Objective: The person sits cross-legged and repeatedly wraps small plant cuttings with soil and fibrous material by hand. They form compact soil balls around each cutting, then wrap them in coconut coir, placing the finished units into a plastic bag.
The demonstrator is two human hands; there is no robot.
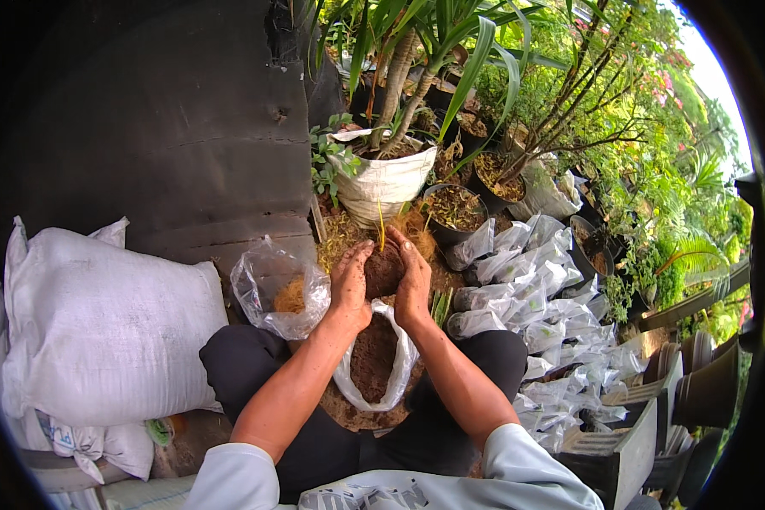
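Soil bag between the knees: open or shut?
Open: the translucent plastic bag has its mouth spread wide, with brown soil visible inside.

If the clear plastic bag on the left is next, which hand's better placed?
Left, probably: the left hand is nearer the clear bag; the right hand is across the brown ball. Both hands cup the ball, though.
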